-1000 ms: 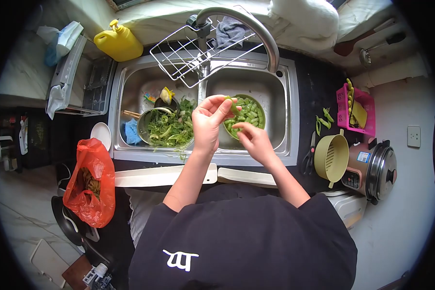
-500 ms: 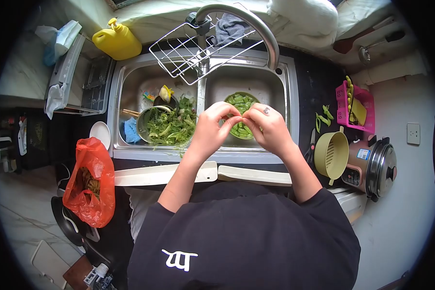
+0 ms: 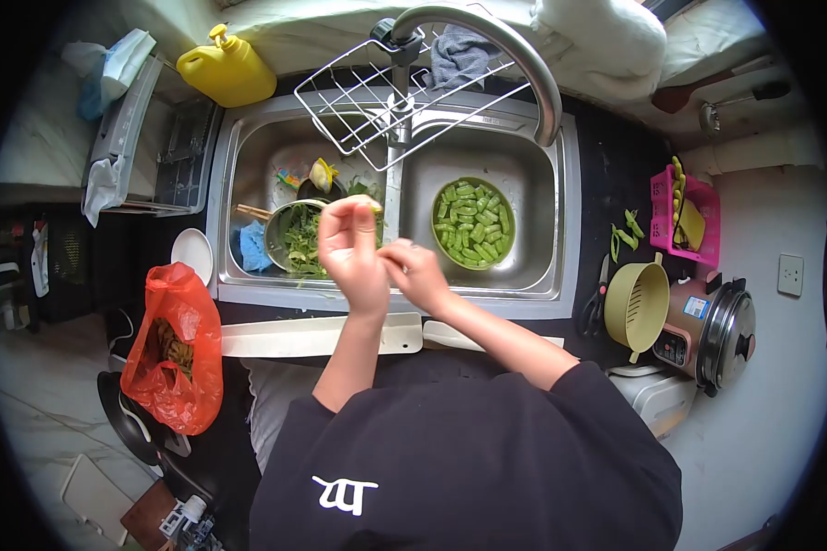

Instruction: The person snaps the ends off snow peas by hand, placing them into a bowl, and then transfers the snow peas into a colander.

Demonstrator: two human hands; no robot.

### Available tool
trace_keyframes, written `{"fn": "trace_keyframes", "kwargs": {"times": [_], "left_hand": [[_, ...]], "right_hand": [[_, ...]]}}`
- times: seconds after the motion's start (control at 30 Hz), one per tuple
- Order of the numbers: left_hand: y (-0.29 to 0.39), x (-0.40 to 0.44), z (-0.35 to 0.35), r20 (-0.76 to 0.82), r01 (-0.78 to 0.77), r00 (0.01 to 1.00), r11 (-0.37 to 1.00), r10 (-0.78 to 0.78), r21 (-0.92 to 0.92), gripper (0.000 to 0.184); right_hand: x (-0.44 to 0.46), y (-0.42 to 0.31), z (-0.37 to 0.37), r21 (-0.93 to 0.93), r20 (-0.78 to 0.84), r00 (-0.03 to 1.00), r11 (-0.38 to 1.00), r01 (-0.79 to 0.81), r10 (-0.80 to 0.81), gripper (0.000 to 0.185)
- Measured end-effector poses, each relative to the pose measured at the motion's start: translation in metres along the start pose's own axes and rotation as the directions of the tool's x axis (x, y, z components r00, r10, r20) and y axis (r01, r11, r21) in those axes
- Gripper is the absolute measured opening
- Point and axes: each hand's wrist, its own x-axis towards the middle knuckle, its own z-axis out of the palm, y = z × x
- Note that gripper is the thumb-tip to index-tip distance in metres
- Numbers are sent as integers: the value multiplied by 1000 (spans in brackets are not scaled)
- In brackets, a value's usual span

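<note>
My left hand is raised over the greens in the left basin, its thumb and fingers closed on a green bean piece, of which a small yellow-green bit shows at the fingertips. Just right of it, near the basin divider, my right hand has its fingers pinched together; what they hold, if anything, is hidden. A round green bowl filled with cut green bean pieces sits in the right basin, apart from both hands.
A faucet and wire rack overhang the sink. Left stand a red bag, white dish and yellow jug. Right are whole beans, scissors, a strainer, pink basket and cooker.
Both hands have moved left from over the bowl of cut beans to beside and above the greens. Their fingertips, together half a second ago, are now apart. The bowl is fully uncovered.
</note>
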Motion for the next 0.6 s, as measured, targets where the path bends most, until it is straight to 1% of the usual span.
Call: {"fn": "trace_keyframes", "kwargs": {"times": [0.03,0.07,0.1,0.13,0.2,0.23,0.27,0.3,0.37,0.4,0.43,0.47,0.5,0.57,0.6], "left_hand": [[2,6,-8,3,-42,999,999,42,-9,11],[5,10,-15,24,1,1000,998,0,-63,12],[8,12,-21,47,45,998,992,-39,-115,12],[7,13,-26,70,72,995,994,-65,-88,13],[-3,13,-31,81,177,981,984,-176,-3,16],[-10,13,-29,85,231,969,972,-233,35,18],[-21,12,-27,78,261,961,962,-267,76,22],[-34,10,-27,112,259,955,956,-275,137,23],[-66,7,-27,146,345,913,912,-381,223,24],[-84,5,-25,174,339,906,906,-387,253,24],[-97,4,-17,174,387,891,901,-420,194,23],[-108,4,-11,183,378,891,902,-415,208,22],[-112,5,-3,191,366,892,904,-409,221,21],[-115,10,7,245,377,870,897,-428,229,21],[-117,12,12,284,382,852,892,-441,241,22]], "right_hand": [[0,9,18,-29,93,996,999,18,-15,12],[2,18,35,-126,226,971,986,108,-78,13],[5,27,49,-209,361,925,955,209,-123,13],[7,35,62,-215,351,929,955,203,-118,13],[11,46,81,-228,382,923,964,133,-37,15],[15,53,82,-242,364,931,963,120,-25,15],[17,62,78,-299,351,935,939,171,-59,16],[17,64,65,-330,309,950,932,149,-42,16],[20,62,32,-385,244,970,917,101,-4,16],[22,55,13,-325,211,971,945,-37,111,13],[21,55,1,-250,186,957,952,-175,225,10],[19,63,0,-178,194,957,968,-180,213,10],[18,64,-6,-184,181,958,964,-191,224,10],[20,66,-19,-296,305,887,920,-257,347,10],[15,78,-26,-344,248,917,913,-219,313,10]]}}
